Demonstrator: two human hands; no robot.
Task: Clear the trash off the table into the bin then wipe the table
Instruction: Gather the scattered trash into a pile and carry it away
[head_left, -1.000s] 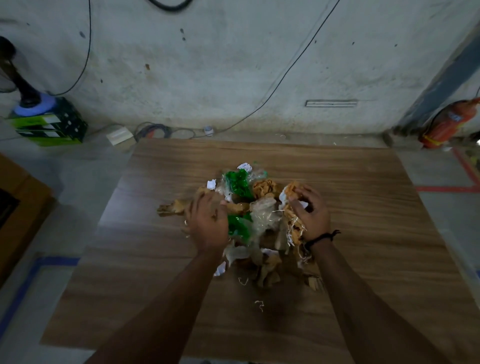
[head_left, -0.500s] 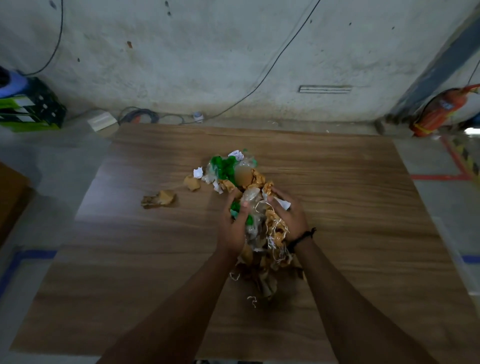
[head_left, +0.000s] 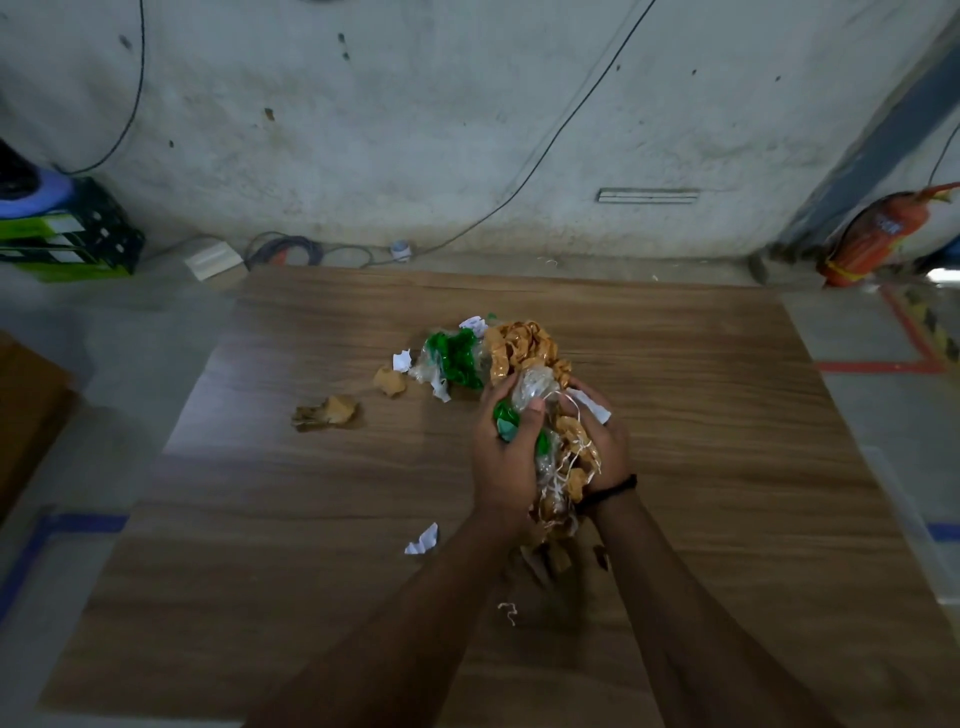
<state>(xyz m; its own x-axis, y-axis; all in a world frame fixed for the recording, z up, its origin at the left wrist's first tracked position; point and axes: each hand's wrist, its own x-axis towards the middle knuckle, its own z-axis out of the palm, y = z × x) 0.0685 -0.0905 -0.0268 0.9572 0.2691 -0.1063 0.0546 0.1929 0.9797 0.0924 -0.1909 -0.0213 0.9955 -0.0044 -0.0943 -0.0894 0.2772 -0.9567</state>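
Both hands, left (head_left: 506, 457) and right (head_left: 602, 441), clamp shut around the trash wad (head_left: 550, 441). Light, crumpled, sheds bits. Cup from beneath; brown paper scrap (head_left: 332, 410) lies at nine o'clock.

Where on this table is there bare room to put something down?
Bare wood on the table lies right of the right hand, along the far edge and the near left corner. The middle is crowded: trash pile, brown scrap, white scrap.

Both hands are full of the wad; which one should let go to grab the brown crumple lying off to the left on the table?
Probably the left hand. The brown crumple lies on its side, apart from the wad, so no crossing over is needed. The right hand sits farther away and could keep the wad clamped.
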